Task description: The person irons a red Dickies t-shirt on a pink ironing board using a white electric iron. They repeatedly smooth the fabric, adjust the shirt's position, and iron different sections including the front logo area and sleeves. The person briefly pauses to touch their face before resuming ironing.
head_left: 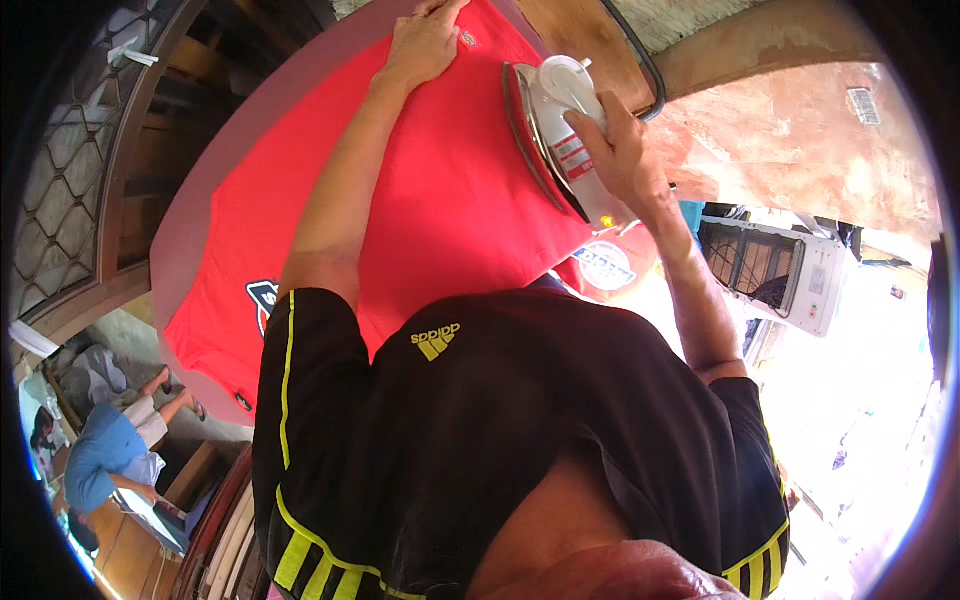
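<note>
A red shirt (400, 215) with printed badges lies spread over a padded ironing surface (190, 215). My left hand (425, 45) rests on the far part of the shirt, near a small emblem. Its fingers stretch toward the upper edge of the picture, where the tips are partly cut off. My right hand (625, 150) is wrapped round the handle of a white and grey iron (565, 120). The iron is over the right part of the shirt, its metal soleplate edge toward the left and an orange light glowing at its near end. Whether the soleplate touches the cloth, I cannot tell.
A dark bent metal bar (645, 60) edges a wooden board (570, 35) beyond the iron. To the right stands a white appliance with a grille (770, 275). At lower left, another person in a blue shirt (105, 455) bends over. A lattice window (65, 190) is at far left.
</note>
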Action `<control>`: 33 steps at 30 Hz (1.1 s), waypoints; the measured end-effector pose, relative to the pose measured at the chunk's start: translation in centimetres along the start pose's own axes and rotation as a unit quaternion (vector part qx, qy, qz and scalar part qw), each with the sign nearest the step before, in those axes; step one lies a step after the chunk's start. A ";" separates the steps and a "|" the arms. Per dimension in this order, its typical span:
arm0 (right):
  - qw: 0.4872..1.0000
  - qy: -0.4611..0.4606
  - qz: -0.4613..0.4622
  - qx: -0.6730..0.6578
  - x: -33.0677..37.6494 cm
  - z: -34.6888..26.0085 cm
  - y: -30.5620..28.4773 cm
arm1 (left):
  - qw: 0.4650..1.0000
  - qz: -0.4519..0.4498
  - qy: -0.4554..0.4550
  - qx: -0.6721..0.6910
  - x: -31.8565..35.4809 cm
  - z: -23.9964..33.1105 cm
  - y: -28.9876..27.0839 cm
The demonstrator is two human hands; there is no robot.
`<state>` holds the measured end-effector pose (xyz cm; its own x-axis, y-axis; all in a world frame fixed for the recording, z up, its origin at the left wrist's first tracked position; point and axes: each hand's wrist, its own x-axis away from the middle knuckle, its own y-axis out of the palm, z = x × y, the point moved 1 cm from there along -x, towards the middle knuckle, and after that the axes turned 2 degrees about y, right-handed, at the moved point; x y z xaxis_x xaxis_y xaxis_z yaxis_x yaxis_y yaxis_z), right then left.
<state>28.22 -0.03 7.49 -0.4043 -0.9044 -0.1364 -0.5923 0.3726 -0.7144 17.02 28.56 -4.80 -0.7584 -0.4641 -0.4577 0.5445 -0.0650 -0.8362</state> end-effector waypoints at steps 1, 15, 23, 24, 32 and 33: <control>0.999 -0.028 0.022 -0.022 -0.8 -0.2 0.9 | 0.999 0.005 0.010 0.038 -0.1 -0.9 -0.3; 0.982 -0.103 0.070 0.143 -25.7 1.1 7.4 | 0.973 0.139 -0.140 -0.120 6.5 -2.6 -6.7; 0.893 -0.243 0.064 0.372 -23.4 5.9 5.5 | 0.975 0.123 -0.159 -0.091 6.4 -1.9 -7.1; 0.850 -0.309 0.086 0.417 -24.3 6.7 6.2 | 0.978 0.119 -0.151 -0.085 6.6 -2.1 -6.9; 0.958 -0.211 -0.122 0.150 -18.8 -1.0 3.2 | 0.983 0.094 -0.152 -0.033 8.1 -3.9 -9.2; 0.954 -0.185 -0.164 0.169 -18.2 -1.4 2.9 | 0.985 0.106 -0.134 -0.029 8.1 -4.1 -9.2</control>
<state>32.85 17.80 8.86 0.0739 -0.9957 -0.0563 -0.3613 0.0259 -0.9321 4.43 28.99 -2.07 -0.5041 -0.6785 -0.5343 0.6531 0.1052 -0.7499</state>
